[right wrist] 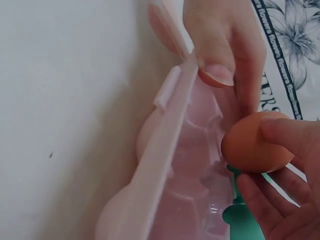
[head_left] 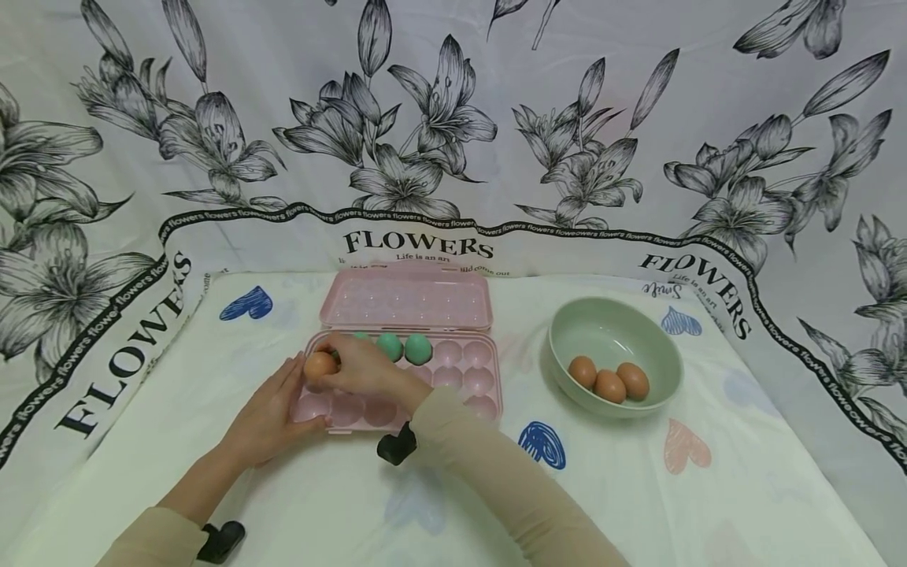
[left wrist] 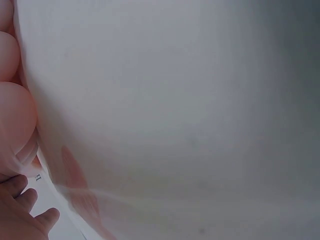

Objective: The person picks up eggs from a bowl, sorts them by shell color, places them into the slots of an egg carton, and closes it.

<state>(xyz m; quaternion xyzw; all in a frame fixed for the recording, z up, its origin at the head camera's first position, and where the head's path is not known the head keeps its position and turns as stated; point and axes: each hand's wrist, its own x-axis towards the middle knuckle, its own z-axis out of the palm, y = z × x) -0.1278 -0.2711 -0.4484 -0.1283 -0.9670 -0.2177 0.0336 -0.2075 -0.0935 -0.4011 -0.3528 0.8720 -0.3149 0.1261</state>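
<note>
My right hand (head_left: 368, 366) pinches a brown egg (head_left: 321, 368) between thumb and fingers over the left end of a pink egg box (head_left: 498, 394). In the right wrist view the brown egg (right wrist: 255, 142) is just above the cups, close to the box's left end. My left hand (head_left: 265, 413) rests against the box's front left corner, fingers extended along the side and thumb on the front rim. Green eggs (head_left: 418, 349) sit in the back row, the leftmost partly hidden by my right hand. The left wrist view shows only fingertips (left wrist: 47, 217) beside the box.
The pink lid (head_left: 407, 299) lies back behind the cups. To the right, a light green bowl (head_left: 612, 323) holds three brown eggs (head_left: 609, 387). A white cloth with printed hearts (head_left: 686, 447) covers the table, and a flower-printed curtain (head_left: 446, 118) hangs behind.
</note>
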